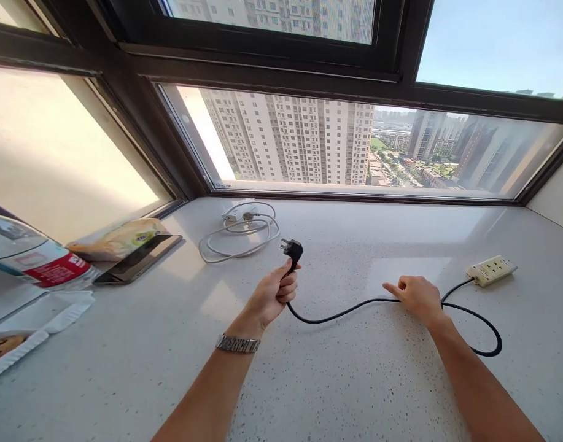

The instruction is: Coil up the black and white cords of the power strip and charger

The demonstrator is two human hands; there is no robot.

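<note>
Currently both hands are on one black cable [345,314] lying across the speckled white tabletop [336,380]. Left hand [272,296] is clenched around the cable just below its black plug [292,250], plug lifted off the surface, prongs pointing up and left. A metal watch [237,344] sits on that wrist. Right hand [415,296] rests on the cable further along, index finger stretched out toward the left, other fingers curled; whether it actually pinches the cable or just presses on it, cannot tell. From the right hand the cable loops round to the right and runs up to a cream power strip [492,270], which lies flat near the right end of the tabletop.

Behind the plug, near the window [364,147], a coiled white cable [239,236] with a small white adapter lies apart from the black one. At the left edge: a dark tablet or phone [140,259] lying flat, a snack packet [118,238] just behind it, a clear bottle with a red label [37,261] on its side, and a white tray [30,334] with some food.
</note>
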